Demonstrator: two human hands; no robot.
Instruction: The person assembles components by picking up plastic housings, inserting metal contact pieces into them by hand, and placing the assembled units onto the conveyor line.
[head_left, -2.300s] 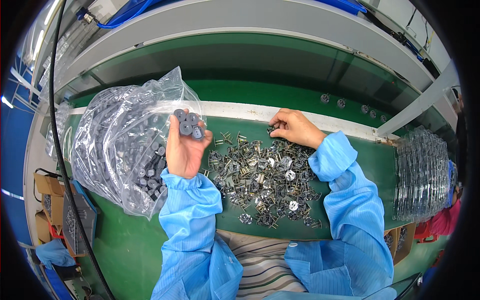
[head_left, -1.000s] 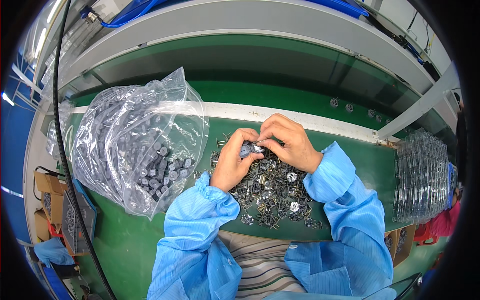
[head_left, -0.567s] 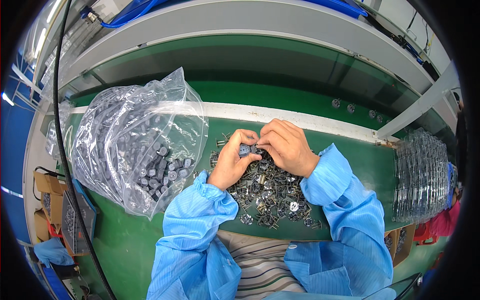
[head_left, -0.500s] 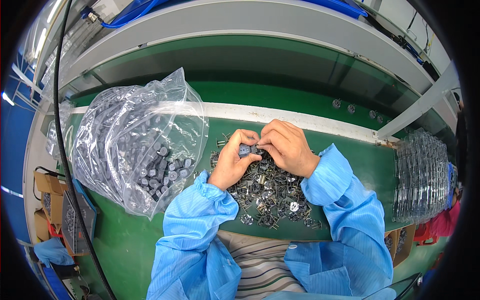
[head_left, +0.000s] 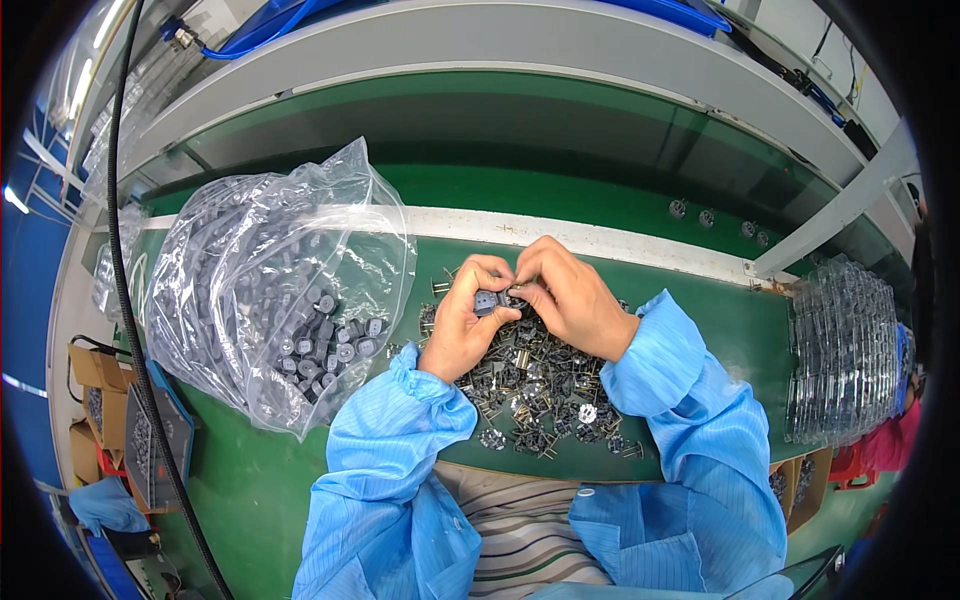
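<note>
My left hand (head_left: 462,325) is closed around a small dark grey plastic housing (head_left: 486,302), held between thumb and fingers above the bench. The fingertips of my right hand (head_left: 577,308) are pinched together at the right end of this housing; what lies between them is too small and covered to name. Beneath both hands spreads a pile of small black parts with metal pins (head_left: 525,395), some with shiny round discs. To the left, a clear plastic bag (head_left: 225,300) lies with its mouth toward me, holding many grey housings (head_left: 325,345) of similar look.
Stacked clear plastic trays (head_left: 845,355) stand at the right end of the green bench (head_left: 725,330). A white rail (head_left: 480,225) runs behind my hands, with several small round parts (head_left: 706,218) beyond it. A black cable (head_left: 125,280) hangs at left, near cardboard boxes (head_left: 100,370).
The housing has tilted slightly in my left hand. My right hand's fingers have shifted a little left, staying at the housing's end.
</note>
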